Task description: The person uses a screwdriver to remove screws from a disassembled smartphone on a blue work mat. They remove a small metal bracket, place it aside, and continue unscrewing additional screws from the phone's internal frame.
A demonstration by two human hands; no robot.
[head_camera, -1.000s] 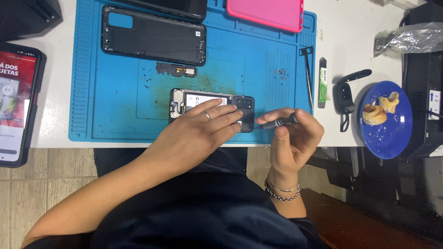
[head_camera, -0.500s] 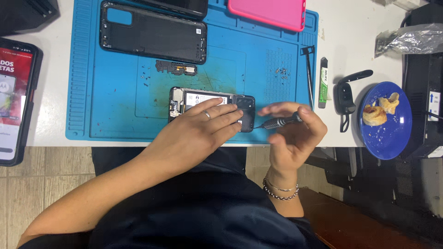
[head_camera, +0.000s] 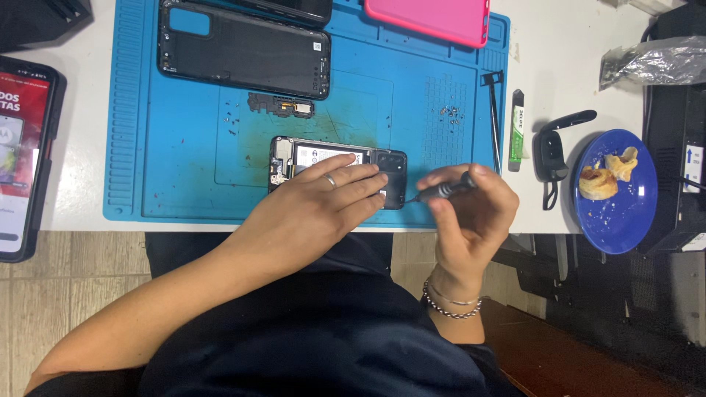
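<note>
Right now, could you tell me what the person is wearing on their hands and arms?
Both forearms are bare, with no sleeves showing. The left hand wears a thin silver ring on one finger. The right hand has a beaded bracelet and a thin band at the wrist.

Phone repair bench, blue work mat [head_camera: 169, 176], opened phone [head_camera: 323, 158]

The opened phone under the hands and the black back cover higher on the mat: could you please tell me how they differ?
The opened phone shows its inner parts and a camera block; the black back cover is a plain shell with an empty cut-out. The phone is pinned by the left hand and met by the screwdriver in the right hand; the cover lies untouched. Both lie flat on the blue mat.
</note>
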